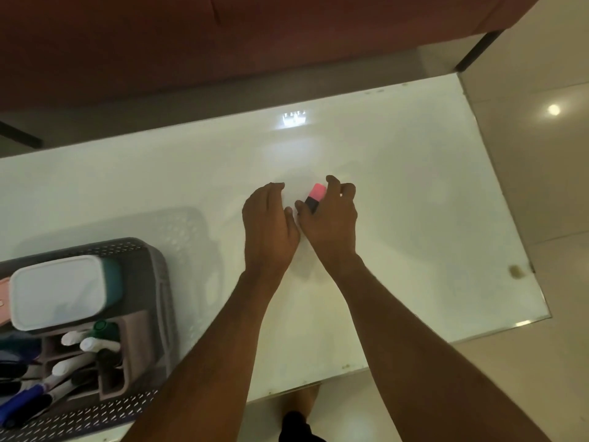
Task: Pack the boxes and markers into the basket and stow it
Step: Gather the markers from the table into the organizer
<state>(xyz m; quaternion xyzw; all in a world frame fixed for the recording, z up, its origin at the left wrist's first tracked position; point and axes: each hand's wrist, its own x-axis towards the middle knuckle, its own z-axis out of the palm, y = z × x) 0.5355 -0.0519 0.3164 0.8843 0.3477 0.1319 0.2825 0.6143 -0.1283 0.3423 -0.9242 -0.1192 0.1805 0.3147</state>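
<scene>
A: At the middle of the white glass table (398, 186), both hands meet. What does the right hand (331, 218) have?

B: A pink highlighter (314, 196) with a dark body. The fingers (333, 181) curl around it, thumb on the near side, pink cap pointing away from the person. Whether it is lifted or touches the glass, I cannot tell.

A: And the left hand (269, 221)?

B: It holds nothing that I can see. It is cupped, palm turned toward the right hand, fingers loosely bent, its thumb just beside the right thumb.

A: Where is the basket (149, 282)?

B: At the left near corner of the table, well apart from the hands. It is grey with perforated walls.

A: What lies in it?

B: A box with a white lid (59, 290) and teal sides sits in the far part. Just beside it on the left, a pink box (3, 303) shows at the picture's edge. Nearer the person stands a mauve divided holder (134, 352) with white-capped markers (95, 344) and a green-capped one in its compartments. More markers, one blue (22, 401), lie at the near left.

A: Anything beyond the table?

B: A dark red sofa (223, 43) runs along the far side, and tiled floor (541, 154) shows on the right.
</scene>
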